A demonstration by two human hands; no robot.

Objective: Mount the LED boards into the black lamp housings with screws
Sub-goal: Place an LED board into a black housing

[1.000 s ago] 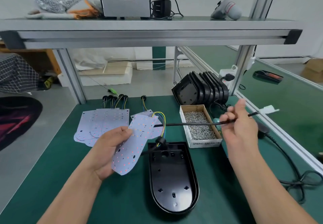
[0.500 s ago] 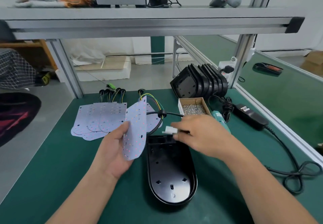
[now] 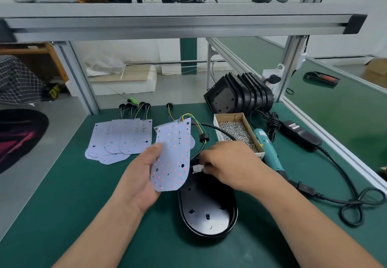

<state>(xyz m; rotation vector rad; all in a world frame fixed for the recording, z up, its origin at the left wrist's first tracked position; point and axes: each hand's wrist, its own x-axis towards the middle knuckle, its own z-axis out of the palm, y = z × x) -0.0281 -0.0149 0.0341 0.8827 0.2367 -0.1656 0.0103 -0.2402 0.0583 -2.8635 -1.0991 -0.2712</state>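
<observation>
Left hand grips 1 LED board, thumb on its face, just over the far-left rim of the black lamp housing. Probably keeps the cavity free while the lead gets routed. Right hand fingers pinch the white connector above the housing's far end. Board long axis runs away from the person, tilted up, round end near, wired end far. Housing sits open side up on the table, same axis, round end near. Screw box is beyond-right of the housing.
</observation>
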